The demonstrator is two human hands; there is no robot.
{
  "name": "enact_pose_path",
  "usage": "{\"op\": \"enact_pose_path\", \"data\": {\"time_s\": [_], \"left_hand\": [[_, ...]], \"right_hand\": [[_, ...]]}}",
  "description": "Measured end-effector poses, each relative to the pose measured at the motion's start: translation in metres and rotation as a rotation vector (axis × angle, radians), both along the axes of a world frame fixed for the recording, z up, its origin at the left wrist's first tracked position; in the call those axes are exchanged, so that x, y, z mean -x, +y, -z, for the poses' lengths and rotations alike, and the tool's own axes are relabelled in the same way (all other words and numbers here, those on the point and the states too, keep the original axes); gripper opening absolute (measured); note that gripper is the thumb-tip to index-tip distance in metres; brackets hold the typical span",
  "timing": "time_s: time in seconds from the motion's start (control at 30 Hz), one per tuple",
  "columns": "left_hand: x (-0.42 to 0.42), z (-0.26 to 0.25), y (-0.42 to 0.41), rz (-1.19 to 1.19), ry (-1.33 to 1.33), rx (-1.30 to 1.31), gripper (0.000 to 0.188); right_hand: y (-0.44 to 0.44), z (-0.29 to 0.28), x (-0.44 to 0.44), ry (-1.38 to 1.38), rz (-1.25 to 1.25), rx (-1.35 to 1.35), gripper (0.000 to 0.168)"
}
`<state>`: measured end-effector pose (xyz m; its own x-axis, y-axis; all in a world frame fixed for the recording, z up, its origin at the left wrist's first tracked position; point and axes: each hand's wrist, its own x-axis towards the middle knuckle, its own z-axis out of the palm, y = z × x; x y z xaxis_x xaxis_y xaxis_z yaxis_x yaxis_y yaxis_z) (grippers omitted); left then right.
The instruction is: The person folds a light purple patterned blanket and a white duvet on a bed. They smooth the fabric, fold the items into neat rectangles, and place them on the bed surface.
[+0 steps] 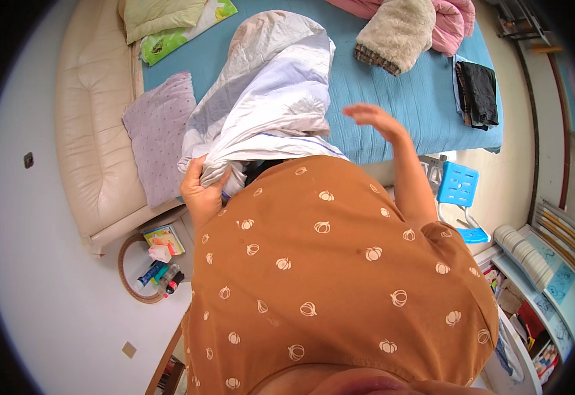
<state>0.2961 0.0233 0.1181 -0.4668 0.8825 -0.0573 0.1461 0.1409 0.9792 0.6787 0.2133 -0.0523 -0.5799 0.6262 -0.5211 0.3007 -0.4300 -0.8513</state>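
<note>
A large white cloth (277, 84), bunched and wrinkled, lies over the near part of a bed with a blue quilted cover (366, 133). My left hand (203, 190) is closed on a gathered corner of this cloth, close to my waist. Raised above the blue cover, to the right of the cloth, my right hand (376, 121) has its fingers extended and holds nothing. A light purple dotted cloth (161, 138) lies left of the white one, near the cream padded headboard (90, 113).
Pillows (161, 19) are at the bed's upper left. A fleecy beige blanket (398, 34), a pink quilt (452, 24) and folded dark clothes (480, 94) lie to the right. A blue chair (457, 183) stands beside the bed. Bottles (169, 276) and books (169, 237) sit at lower left.
</note>
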Motion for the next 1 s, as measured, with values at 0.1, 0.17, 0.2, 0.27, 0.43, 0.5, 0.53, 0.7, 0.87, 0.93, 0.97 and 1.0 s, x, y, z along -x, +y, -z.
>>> {"op": "enact_pose_path", "data": {"time_s": [0.1, 0.17, 0.2, 0.27, 0.43, 0.5, 0.53, 0.7, 0.87, 0.93, 0.97, 1.0], "left_hand": [[-0.003, -0.004, 0.001, 0.026, -0.040, 0.001, 0.031], [-0.003, -0.005, 0.003, 0.052, -0.027, -0.003, 0.031], [-0.001, -0.004, 0.002, 0.065, -0.002, -0.003, 0.031], [-0.001, -0.006, 0.003, 0.058, 0.025, -0.003, 0.031], [-0.003, -0.007, -0.003, 0.003, 0.016, 0.013, 0.030], [-0.002, -0.006, 0.001, 0.019, 0.002, 0.009, 0.030], [-0.003, -0.006, 0.002, 0.031, -0.004, 0.009, 0.030], [-0.004, -0.002, -0.003, 0.005, 0.030, 0.098, 0.031], [-0.009, -0.008, 0.010, 0.061, 0.110, 0.095, 0.031], [-0.008, -0.005, 0.010, 0.049, 0.034, 0.095, 0.031], [-0.007, -0.004, 0.009, 0.069, 0.067, 0.101, 0.030], [-0.005, -0.004, 0.009, 0.086, 0.101, 0.106, 0.030]], "right_hand": [[0.008, 0.039, 0.046, -0.121, 0.212, 0.070, 0.041], [0.000, 0.059, 0.067, -0.121, 0.158, 0.276, 0.044], [-0.002, 0.067, 0.074, -0.119, 0.121, 0.382, 0.045], [-0.008, 0.078, 0.073, 0.077, 0.116, 0.456, 0.048], [-0.020, 0.087, 0.057, 0.216, 0.022, 0.503, 0.035], [-0.014, 0.098, 0.047, 0.114, 0.016, 0.275, 0.022], [-0.008, 0.105, 0.040, 0.028, 0.018, 0.132, 0.019], [0.033, 0.002, 0.028, -0.634, 0.735, -1.096, 0.015], [0.017, 0.025, -0.013, -0.875, 0.317, -0.902, 0.017], [-0.005, 0.053, -0.021, -0.921, 0.117, -0.617, 0.022], [-0.017, 0.064, -0.022, -0.929, 0.062, -0.430, 0.025], [-0.026, 0.067, -0.018, -0.925, 0.004, -0.244, 0.027]]}}
